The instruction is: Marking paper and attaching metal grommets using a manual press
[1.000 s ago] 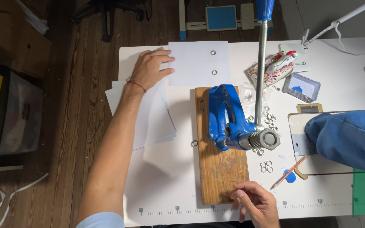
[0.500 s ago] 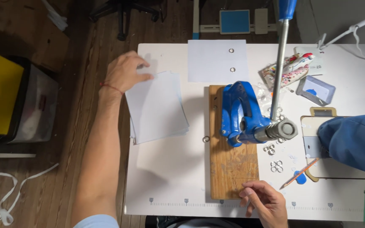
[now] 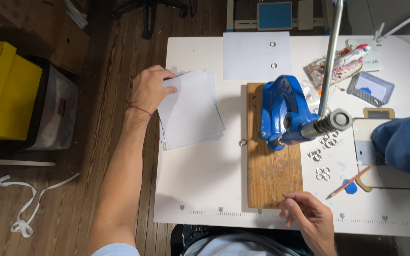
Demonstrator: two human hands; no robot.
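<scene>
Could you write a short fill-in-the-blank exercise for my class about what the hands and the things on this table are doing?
1. The left hand grips a stack of white ____.
2. The blue press stands on a ____ board.
3. The right hand rests at the board's ____ end, nearest the person.
4. A ____ lies beside the loose metal rings.

Missing words: paper; wooden; near; pencil

A white table (image 3: 205, 189) bears a paper stack (image 3: 189, 109), wooden board (image 3: 271, 175) and metal eyelets (image 3: 322, 173).
</scene>
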